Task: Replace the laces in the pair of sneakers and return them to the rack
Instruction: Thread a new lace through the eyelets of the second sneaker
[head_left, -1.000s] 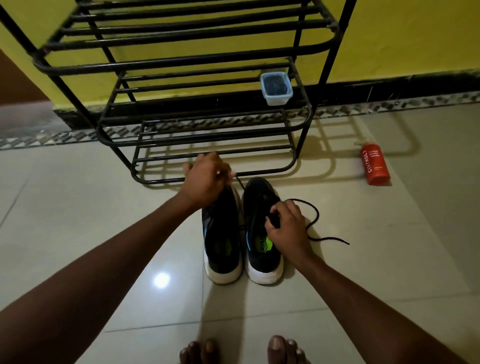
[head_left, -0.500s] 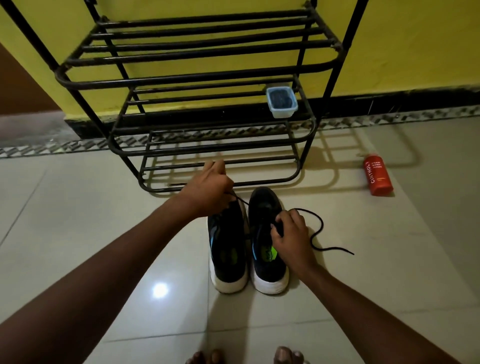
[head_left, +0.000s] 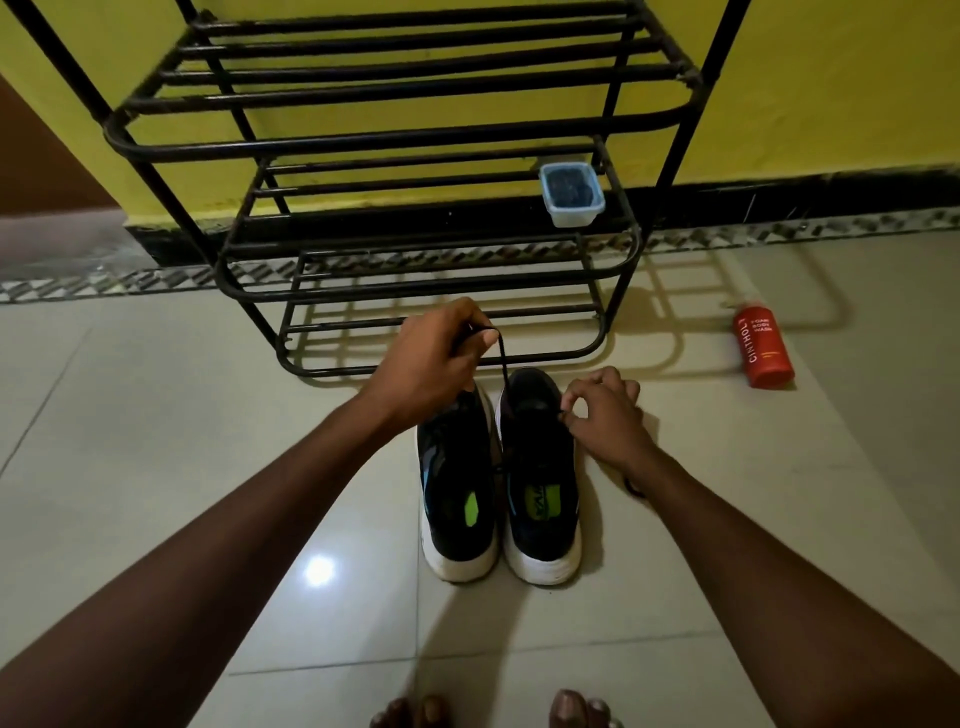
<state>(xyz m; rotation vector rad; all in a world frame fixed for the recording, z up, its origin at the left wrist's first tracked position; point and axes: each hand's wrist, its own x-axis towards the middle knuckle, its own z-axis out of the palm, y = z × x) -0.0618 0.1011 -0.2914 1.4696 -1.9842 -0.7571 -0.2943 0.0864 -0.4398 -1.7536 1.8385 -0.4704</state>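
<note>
Head view shows the left hand (head_left: 434, 358) pinching a limp black lace (head_left: 503, 358) taut above the right sneaker (head_left: 540, 467), the right hand (head_left: 605, 415) nipping its other end beside the eyelets; thin and floppy, it is best gripped near its tips.

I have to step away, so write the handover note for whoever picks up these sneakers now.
Left hand: pinching the black lace, pulled up taut from the right sneaker.
Right hand: pinching at that sneaker's outer side; what it grips is too small to tell.
Left sneaker stands beside it on the floor, before the rack.
Left: finish lacing, put both on the rack.
</note>
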